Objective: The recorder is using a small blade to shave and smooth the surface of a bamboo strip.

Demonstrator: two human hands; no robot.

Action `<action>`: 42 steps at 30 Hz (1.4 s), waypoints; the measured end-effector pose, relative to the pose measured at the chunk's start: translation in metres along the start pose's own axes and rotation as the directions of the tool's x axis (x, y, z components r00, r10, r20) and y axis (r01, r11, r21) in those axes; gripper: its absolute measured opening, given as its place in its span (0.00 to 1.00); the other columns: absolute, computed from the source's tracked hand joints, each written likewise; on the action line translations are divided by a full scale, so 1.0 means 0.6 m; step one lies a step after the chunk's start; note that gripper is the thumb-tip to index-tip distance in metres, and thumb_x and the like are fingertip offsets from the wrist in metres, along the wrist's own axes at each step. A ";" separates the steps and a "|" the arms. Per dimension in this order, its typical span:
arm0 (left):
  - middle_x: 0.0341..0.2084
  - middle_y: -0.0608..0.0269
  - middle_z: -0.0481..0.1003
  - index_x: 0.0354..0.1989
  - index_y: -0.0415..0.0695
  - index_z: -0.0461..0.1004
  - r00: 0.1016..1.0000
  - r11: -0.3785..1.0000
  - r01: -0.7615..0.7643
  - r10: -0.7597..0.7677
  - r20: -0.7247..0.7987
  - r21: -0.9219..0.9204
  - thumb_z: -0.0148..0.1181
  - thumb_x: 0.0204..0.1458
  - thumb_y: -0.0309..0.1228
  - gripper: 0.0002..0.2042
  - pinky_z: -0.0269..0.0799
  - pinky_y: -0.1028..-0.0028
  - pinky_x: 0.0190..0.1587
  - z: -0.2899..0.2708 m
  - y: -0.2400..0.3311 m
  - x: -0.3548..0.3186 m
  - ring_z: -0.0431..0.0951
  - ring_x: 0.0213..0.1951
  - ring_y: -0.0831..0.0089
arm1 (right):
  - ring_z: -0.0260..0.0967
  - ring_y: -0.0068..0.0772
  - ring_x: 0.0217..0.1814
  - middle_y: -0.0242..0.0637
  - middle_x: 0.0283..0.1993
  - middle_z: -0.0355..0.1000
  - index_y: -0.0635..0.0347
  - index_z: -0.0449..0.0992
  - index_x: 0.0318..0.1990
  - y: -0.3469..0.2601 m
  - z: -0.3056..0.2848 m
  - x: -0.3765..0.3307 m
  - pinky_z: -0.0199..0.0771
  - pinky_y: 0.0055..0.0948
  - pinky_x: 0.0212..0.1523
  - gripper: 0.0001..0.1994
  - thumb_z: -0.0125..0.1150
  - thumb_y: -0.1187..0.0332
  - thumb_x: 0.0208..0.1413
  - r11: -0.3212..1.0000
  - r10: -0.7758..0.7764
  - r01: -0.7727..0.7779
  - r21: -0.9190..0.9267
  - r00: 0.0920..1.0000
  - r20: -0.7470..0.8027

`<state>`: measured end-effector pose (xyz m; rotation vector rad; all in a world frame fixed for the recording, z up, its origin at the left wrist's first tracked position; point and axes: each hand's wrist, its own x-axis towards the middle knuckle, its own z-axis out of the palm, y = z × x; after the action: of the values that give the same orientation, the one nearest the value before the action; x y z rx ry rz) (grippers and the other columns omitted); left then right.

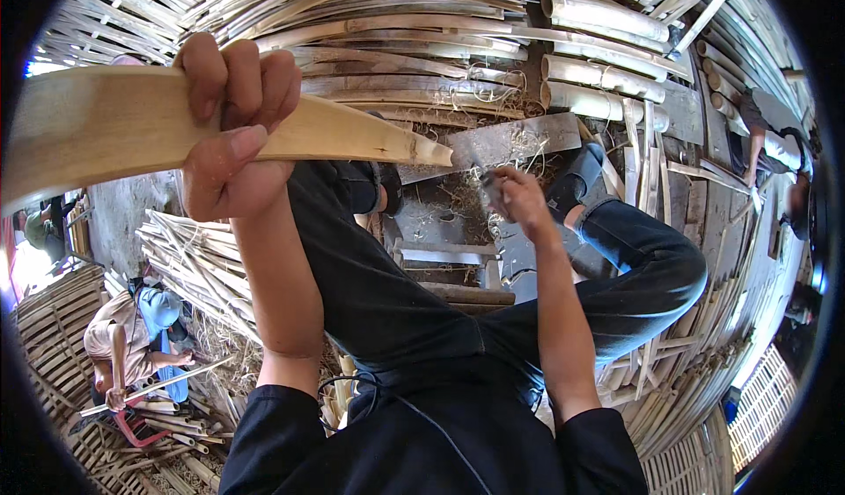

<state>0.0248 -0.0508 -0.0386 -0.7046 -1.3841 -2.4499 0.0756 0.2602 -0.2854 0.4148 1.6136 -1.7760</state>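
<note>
Left hand [231, 134] grips a bamboo slat [132, 121]; right hand [519, 198] seemingly clenches a blade [502, 143].

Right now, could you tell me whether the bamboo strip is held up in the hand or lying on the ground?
Held up. The left hand wraps its fingers around the bamboo strip, and its far tip meets the blade by the right hand.

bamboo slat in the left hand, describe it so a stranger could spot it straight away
Start at the wall of stacked bamboo poles across the top. In front of it, the left hand grips a broad pale bamboo slat running from the left edge toward the centre. Unlike the stacked pieces, it is lifted and tapers to a cut tip.
</note>
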 end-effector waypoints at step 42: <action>0.16 0.76 0.58 0.27 0.54 0.56 0.998 0.997 0.055 -0.057 -0.022 -0.055 0.51 0.24 0.25 0.17 0.50 0.83 0.24 -0.015 0.014 -0.007 0.54 0.18 0.83 | 0.71 0.68 0.33 0.59 0.26 0.72 0.64 0.72 0.37 0.030 0.190 0.025 0.69 0.53 0.32 0.22 0.46 0.50 0.67 0.716 -0.395 0.355 -0.601 0.916 0.070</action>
<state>0.0294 -0.0630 -0.0385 -0.6551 -1.3514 -2.5391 0.1013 0.1466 -0.2880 -0.1832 2.3219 -1.3917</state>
